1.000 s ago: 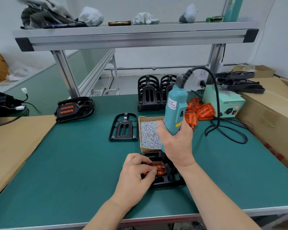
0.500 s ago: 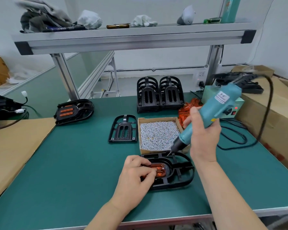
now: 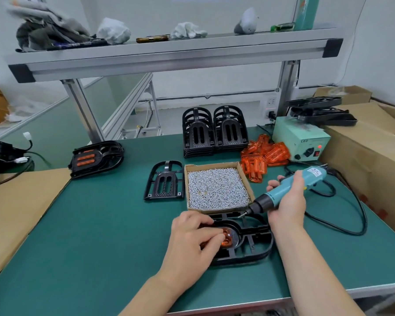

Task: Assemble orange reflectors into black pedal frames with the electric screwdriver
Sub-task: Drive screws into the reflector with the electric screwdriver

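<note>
Head view: left grip (image 3: 192, 242) pinches orange reflector (image 3: 226, 242) in black pedal frame (image 3: 257, 246) on tabletop (image 3: 100, 247); right grip (image 3: 287, 208) wraps electric screwdriver (image 3: 290, 187), bit tilted beside screw box (image 3: 217, 185). Risk: slanted entry cams out, reflector shifts.

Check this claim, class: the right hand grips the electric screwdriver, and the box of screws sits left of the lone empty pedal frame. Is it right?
No: the head view shows the box of screws right of the lone empty pedal frame. The rest holds.

Teal screwdriver (image 3: 290, 189), orange reflectors (image 3: 266, 157), black pedal frames (image 3: 214, 133), green mat (image 3: 100, 236), silver screws (image 3: 216, 187).
</note>
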`<state>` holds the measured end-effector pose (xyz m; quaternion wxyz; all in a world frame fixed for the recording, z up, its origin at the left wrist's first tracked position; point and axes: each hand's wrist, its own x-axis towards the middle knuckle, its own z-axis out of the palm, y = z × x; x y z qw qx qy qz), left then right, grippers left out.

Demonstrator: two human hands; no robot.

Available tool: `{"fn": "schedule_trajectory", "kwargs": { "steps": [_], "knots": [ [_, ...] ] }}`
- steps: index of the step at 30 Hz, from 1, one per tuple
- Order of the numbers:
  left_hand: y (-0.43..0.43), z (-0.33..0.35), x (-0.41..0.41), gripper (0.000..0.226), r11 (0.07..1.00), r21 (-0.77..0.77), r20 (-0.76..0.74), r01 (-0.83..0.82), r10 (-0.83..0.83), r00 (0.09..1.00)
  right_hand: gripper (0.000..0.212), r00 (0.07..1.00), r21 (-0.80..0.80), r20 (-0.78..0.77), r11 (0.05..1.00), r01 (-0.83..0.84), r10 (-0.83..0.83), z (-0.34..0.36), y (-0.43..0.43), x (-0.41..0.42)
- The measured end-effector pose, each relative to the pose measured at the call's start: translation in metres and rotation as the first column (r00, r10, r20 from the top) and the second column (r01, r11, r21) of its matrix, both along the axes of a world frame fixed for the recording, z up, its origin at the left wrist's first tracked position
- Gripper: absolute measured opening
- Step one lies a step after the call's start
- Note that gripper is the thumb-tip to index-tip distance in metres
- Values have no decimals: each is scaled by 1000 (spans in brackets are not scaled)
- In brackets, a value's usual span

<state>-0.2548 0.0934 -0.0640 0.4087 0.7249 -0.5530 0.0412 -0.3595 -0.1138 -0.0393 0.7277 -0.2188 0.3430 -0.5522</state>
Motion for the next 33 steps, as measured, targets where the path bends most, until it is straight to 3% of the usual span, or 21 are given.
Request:
{"fn": "schedule_trajectory", "kwargs": {
  "steps": [3,7,13,16,18,21,25,28,33],
  "knots": [
    [-18,17,20,12,995,-15,31,-99,99,995,34,1000,16,9,1000,-12,12,-3,-1,0],
    [-54,42,55,19,911,333,203,-242,182,962,29,1000,4,10,1000,-16,16,-4,-1,-3],
    [-85,47,70,30,820,559,279,-124,-45,959,26,1000,-20,18,1000,-22,23,-4,0,-3],
    [-90,46,69,22,810,570,404,-139,-128,906,23,1000,-30,25,999,-15,15,-3,-1,-2],
    [-91,44,68,30,838,515,510,-180,-131,850,23,1000,-31,22,999,-11,12,-3,-1,-2],
    [-90,38,67,28,866,460,561,-197,-112,820,23,1000,-30,19,999,-15,16,-5,-1,-2],
    [-87,32,72,27,893,431,431,-127,-80,899,24,1000,-36,12,999,-24,24,-5,-2,-2],
    [-78,35,65,25,943,322,303,-87,-15,953,25,999,-33,9,999,-30,30,-5,-3,-2],
    [-47,32,46,14,987,131,-148,-88,107,983,24,999,-18,16,999,-33,34,-5,-3,-4]
  ]
}}
